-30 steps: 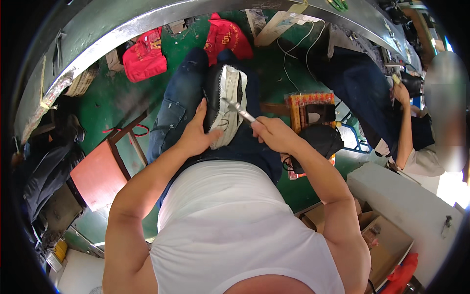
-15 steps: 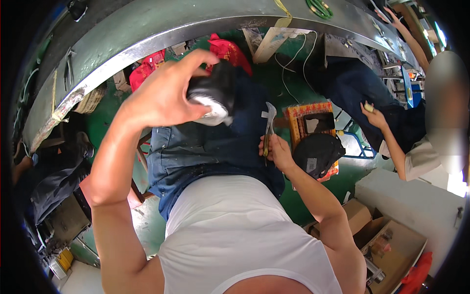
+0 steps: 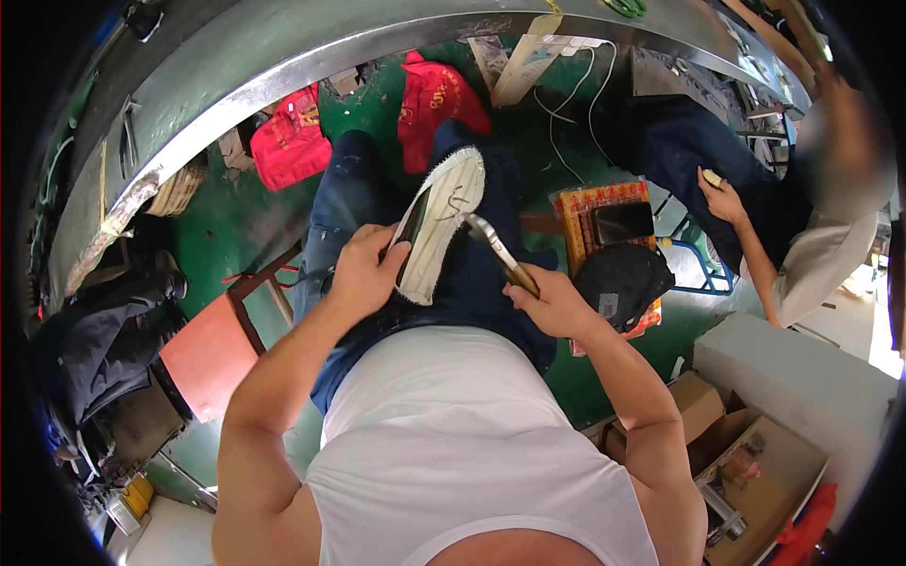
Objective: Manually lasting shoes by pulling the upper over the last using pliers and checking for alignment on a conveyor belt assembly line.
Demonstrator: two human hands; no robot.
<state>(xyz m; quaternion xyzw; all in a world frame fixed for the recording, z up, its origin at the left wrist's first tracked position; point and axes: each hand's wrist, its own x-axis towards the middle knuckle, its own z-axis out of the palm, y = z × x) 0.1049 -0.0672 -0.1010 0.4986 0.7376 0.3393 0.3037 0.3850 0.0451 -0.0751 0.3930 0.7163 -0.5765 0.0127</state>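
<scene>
1. Presently, the shoe (image 3: 436,241) lies on the person's thighs, pale sole facing up, with a dark strip of its side showing along the left edge; its long axis runs from near the waist outward to the knees, the far end leaning right.
2. Left hand (image 3: 366,272) is closed on the shoe's left edge, toward the near end — thumb at the rim of the sole, fingertips partly hidden; it is the nearer hand, being in contact.
3. Right hand (image 3: 549,300) is wrapped around the handle of a hammer (image 3: 500,253); it sits right of the shoe and apart from it; the handle slants up and leftward, bringing the metal head to the sole's right edge, about mid-length — whether head and sole touch cannot be told.
4. Beside the right thigh, an orange patterned cover (image 3: 574,226) bears a dark flat rectangular item (image 3: 623,224) and a black cloth item (image 3: 618,291); beyond the knees runs a metal bench (image 3: 396,40), with two red bags (image 3: 291,141) below it.
</scene>
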